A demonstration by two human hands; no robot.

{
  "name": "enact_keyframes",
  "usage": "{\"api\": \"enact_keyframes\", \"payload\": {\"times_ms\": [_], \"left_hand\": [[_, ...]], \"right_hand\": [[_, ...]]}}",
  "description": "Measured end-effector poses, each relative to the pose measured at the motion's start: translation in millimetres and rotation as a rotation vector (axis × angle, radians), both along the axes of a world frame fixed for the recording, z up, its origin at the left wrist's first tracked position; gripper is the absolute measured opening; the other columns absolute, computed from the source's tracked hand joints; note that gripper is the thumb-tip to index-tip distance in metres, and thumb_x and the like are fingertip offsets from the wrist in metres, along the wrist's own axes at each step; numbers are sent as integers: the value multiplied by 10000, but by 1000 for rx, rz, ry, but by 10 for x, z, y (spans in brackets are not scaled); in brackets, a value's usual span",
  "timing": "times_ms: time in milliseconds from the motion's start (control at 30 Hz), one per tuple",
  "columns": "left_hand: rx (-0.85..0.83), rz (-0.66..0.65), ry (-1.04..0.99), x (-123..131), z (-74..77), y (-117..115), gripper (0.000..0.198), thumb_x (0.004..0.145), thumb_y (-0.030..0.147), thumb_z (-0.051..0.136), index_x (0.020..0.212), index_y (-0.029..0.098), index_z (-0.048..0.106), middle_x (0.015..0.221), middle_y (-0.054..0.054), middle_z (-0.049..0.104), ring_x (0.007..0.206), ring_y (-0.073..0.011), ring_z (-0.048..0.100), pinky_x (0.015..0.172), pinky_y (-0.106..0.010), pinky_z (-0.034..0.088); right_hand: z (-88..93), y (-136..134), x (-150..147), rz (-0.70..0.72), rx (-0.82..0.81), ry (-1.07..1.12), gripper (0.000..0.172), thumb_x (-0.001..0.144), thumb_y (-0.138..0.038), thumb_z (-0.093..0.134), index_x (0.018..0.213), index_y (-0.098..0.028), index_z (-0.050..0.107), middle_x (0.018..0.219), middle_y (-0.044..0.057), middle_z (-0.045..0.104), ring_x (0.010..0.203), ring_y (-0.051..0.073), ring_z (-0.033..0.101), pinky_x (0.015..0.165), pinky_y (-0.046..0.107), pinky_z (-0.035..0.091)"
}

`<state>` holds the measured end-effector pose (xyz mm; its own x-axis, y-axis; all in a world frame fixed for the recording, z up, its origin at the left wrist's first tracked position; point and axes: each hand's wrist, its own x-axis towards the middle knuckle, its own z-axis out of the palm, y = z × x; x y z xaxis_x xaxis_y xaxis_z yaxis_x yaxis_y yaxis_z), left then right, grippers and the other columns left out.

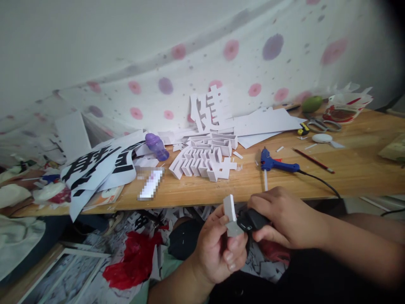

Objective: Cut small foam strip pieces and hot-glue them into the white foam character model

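Observation:
Low in front of me, beyond the table's front edge, my left hand (221, 247) pinches a small bent white board piece (230, 211) between thumb and fingers. My right hand (281, 219) is wrapped round a black handheld tool (253, 220) with a shiny end. That end meets or nearly meets the lower part of the piece; I cannot tell whether they touch. Behind my hands, on the wooden table (202, 198), lies a blue glue gun (278, 162). To its left stand white hollow letter shapes (202, 156), and a cut-out white character (207, 109) leans against the wall.
A pencil (313, 160), scissors (324, 124), tape measure (303, 129) and red-white bowl (348, 107) lie to the right. A purple bottle (156, 146) and printed sheets (101, 164) are at left. The glue gun's cord (322, 181) runs off the table edge. Scraps and red plastic (134, 259) cover the floor.

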<state>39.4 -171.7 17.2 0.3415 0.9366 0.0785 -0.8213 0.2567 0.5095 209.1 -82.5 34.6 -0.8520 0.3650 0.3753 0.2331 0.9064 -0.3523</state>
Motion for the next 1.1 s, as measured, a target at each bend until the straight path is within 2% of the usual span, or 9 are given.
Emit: {"api": "enact_keyframes", "payload": {"times_ms": [200, 400, 567, 767, 933, 1100], "left_hand": [[-8, 13, 52, -3, -26, -15, 159, 901, 321, 503, 841, 183, 556, 515, 64, 400, 339, -15, 170, 309, -86, 291], [29, -23, 84, -34, -94, -80, 170, 898, 351, 506, 813, 203, 507, 527, 65, 376, 358, -20, 186, 324, -82, 270], [17, -16, 74, -67, -90, -104, 147, 908, 332, 488, 845, 204, 526, 536, 61, 387, 364, -19, 200, 334, -82, 290], [-10, 0, 28, -109, -86, -107, 192, 944, 294, 409, 888, 204, 568, 522, 58, 397, 345, -13, 190, 324, -79, 301], [28, -17, 25, -115, -84, -127, 161, 920, 336, 473, 934, 213, 576, 512, 70, 366, 347, -6, 182, 321, -72, 295], [15, 7, 30, -99, -80, -124, 184, 930, 330, 448, 920, 188, 565, 513, 71, 360, 349, -6, 181, 318, -70, 290]], "right_hand": [[-55, 69, -40, -62, 19, -20, 620, 921, -673, 144, 802, -165, 479, 682, 44, 557, 555, 155, 498, 538, 284, 260], [-83, 132, -64, -83, -27, -43, 620, 914, -684, 146, 790, -169, 467, 657, 52, 559, 550, 166, 502, 534, 278, 270], [-104, 116, -100, -57, -97, -23, 628, 918, -677, 126, 822, -163, 475, 661, 51, 559, 563, 168, 512, 544, 272, 284], [-124, 13, -133, 61, -72, 47, 604, 906, -694, 172, 791, -181, 468, 686, 33, 556, 578, 157, 505, 550, 275, 266], [-115, 11, -172, 37, -38, 58, 600, 919, -675, 162, 795, -176, 472, 674, 29, 550, 563, 157, 498, 543, 275, 257], [-123, 44, -194, 14, -19, 49, 607, 922, -670, 158, 807, -167, 478, 672, 31, 553, 554, 159, 498, 536, 273, 262]]}}
